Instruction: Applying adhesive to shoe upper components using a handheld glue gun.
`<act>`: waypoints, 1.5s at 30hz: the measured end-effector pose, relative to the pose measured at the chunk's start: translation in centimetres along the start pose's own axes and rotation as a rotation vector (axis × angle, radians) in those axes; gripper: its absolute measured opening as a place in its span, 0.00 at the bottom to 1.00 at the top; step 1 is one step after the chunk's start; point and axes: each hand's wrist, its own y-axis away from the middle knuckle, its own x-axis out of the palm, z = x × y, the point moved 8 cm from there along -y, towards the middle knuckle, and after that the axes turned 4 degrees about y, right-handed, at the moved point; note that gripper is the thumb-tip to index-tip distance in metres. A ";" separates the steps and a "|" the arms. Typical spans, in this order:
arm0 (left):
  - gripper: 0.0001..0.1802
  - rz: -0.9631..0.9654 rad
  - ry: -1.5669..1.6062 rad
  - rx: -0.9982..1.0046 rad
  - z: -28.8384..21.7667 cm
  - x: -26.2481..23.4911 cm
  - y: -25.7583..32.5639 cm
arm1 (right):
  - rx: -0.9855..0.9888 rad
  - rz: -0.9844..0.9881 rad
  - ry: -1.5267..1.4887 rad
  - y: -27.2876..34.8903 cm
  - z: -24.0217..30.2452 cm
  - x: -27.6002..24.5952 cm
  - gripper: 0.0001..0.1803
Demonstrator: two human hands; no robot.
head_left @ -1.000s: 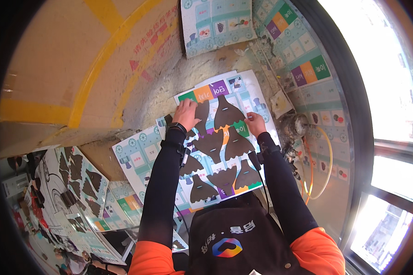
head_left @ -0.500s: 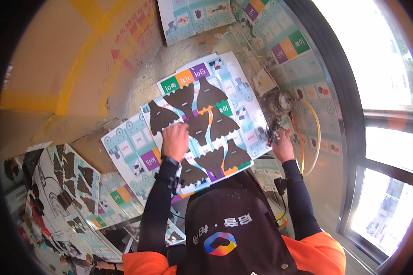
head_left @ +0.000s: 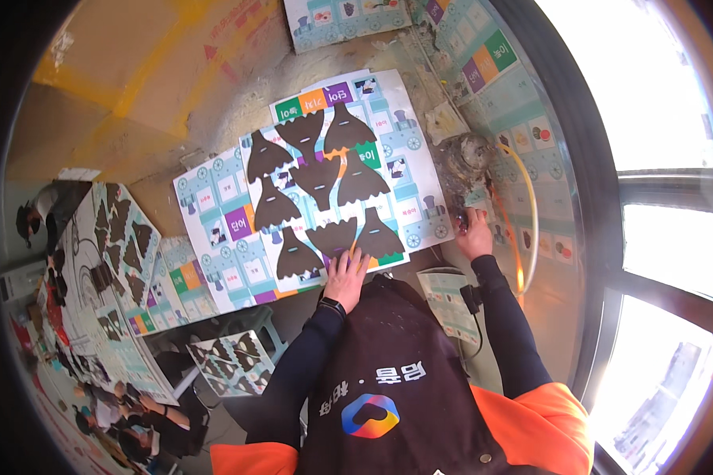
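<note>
Several dark brown, tail-shaped pieces [head_left: 319, 184] with scalloped edges and a small light mark lie spread in rows over a printed sheet [head_left: 420, 170] with coloured blocks. My left hand [head_left: 347, 277] rests at the sheet's near edge with its fingers stretched out, touching the lowest middle piece [head_left: 331, 237]. At the right edge of the sheet, my right hand [head_left: 474, 237] is closed around a small dark and reddish object [head_left: 460, 222]. Its kind is too small to tell. Beside it stands a grimy, rounded lump [head_left: 465, 156] with hoses.
A yellow hose [head_left: 534, 202] and an orange one curve down the sheet-covered right wall by the window. Taped cardboard [head_left: 127, 87] stands at far left. More sheets with dark pieces [head_left: 125, 237] lie on a left-hand table, and on a stool [head_left: 273, 336]. Other people [head_left: 146, 419] work at lower left.
My left hand has moved from the left-middle pieces to the sheet's near edge. The loose pieces now lie more neatly apart. My right hand stays at the right edge.
</note>
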 end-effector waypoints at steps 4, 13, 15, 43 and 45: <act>0.35 0.038 -0.009 -0.058 -0.6 1.1 -0.4 | 0.104 0.315 -0.617 3.1 2.5 0.2 0.19; 0.38 0.094 0.072 -0.048 0.2 1.4 -0.3 | 0.232 0.603 -0.786 5.8 12.0 3.6 0.18; 0.37 0.081 0.101 -0.054 0.3 0.9 -0.1 | 0.260 0.585 -0.774 5.8 12.2 4.2 0.18; 0.39 0.137 0.244 -0.077 1.4 1.3 0.0 | 0.159 0.571 -0.645 6.2 13.0 5.9 0.14; 0.39 0.153 0.253 -0.085 1.3 1.2 -0.1 | 0.168 0.555 -0.629 6.3 12.2 5.7 0.14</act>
